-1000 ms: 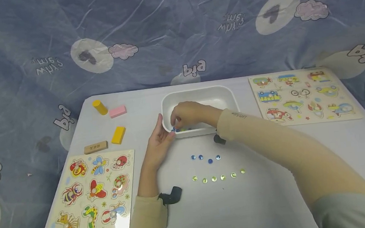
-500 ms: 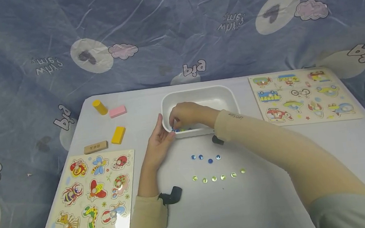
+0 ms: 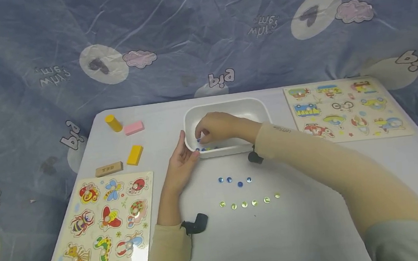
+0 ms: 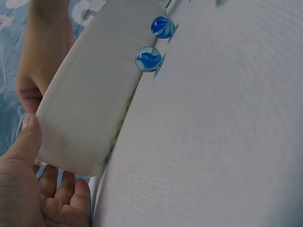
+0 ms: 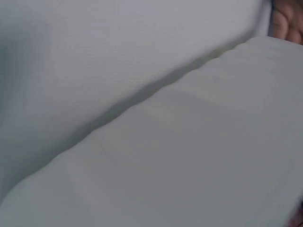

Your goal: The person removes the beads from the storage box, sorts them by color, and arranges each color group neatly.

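My left hand [image 3: 181, 167] holds the near left corner of a white plastic tray [image 3: 254, 113], its thumb at the rim and fingers behind the end wall. My right hand [image 3: 217, 127] is inside the tray's left part, pinching a blue marble [image 3: 199, 140] between thumb and fingertips. Several more blue and yellow-green marbles [image 3: 203, 149] lie in the tray near that corner, partly hidden by the front wall. On the table in front, several blue marbles [image 3: 240, 184] form an uneven row above a row of several yellow-green marbles [image 3: 255, 203]. The tray wall [image 5: 189, 142] fills much of the right wrist view.
An insect puzzle board [image 3: 112, 225] lies front left, a vehicle puzzle board [image 3: 335, 119] back right. Left of the tray are a yellow cylinder [image 3: 114, 123], a pink block [image 3: 134, 128], a yellow block [image 3: 135, 155] and a wooden block [image 3: 109, 169].
My right hand has risen slightly from the tray's near left corner, with a blue marble now showing at its fingertips. My left hand stays on the tray; the rows are unchanged.
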The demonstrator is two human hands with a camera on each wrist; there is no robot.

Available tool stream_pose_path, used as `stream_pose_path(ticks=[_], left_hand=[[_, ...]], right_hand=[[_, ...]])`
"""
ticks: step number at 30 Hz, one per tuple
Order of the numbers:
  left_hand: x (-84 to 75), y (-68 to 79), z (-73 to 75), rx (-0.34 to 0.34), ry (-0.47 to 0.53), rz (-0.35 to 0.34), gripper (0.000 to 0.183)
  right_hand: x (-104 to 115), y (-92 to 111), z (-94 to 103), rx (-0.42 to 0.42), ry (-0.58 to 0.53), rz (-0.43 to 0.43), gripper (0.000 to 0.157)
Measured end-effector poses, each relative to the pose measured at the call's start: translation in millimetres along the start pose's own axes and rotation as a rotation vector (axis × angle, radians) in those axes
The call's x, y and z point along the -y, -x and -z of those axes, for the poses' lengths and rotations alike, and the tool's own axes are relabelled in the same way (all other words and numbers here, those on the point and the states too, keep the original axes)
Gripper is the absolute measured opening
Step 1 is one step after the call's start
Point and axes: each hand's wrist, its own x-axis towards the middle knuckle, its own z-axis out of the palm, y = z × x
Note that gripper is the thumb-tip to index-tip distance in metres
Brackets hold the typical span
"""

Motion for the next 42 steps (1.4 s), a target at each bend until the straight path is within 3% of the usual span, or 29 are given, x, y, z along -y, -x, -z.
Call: stream_pose_path(ticks=[5,11,17,22,27,31,37,42], left_hand=[[-0.9,-0.3,-0.2,0.001,-0.005,0.003,0.084],[-3.8,1.1,-1.7,-0.017,-0.039,0.021,0.085],[-2.9,1.5,-2.5,-0.025,-0.042,0.017,0.085],[-1.7,1.4,-3.5,-0.028,-0.041,0.025,0.081],[-1.4,1.0,-5.2,-0.033,-0.04,0.023,0.078],[-0.8,1.1,-4.4,-0.035,-0.037,0.021,0.078],[0.6,0.7,-3.7,-0.032,-0.029,0.007,0.078],[1.7,0.5,-3.5,-0.025,-0.021,-0.011,0.079]], right_hand=[[1,31,16.2,-0.103,-0.024,0.023,0.023],[6,88,24.8,-0.172,-0.074,-0.033,0.023],[1,143,15.7,-0.187,-0.115,-0.137,0.02],[-13,175,-4.1,-0.165,-0.199,-0.197,0.015],[-23,187,-26.5,-0.135,-0.206,-0.193,0.014],[-28,184,-42.1,-0.092,-0.221,-0.212,0.015],[-28,179,-53.3,-0.036,-0.237,-0.256,0.018],[-28,177,-58.5,-0.024,-0.216,-0.242,0.019]])
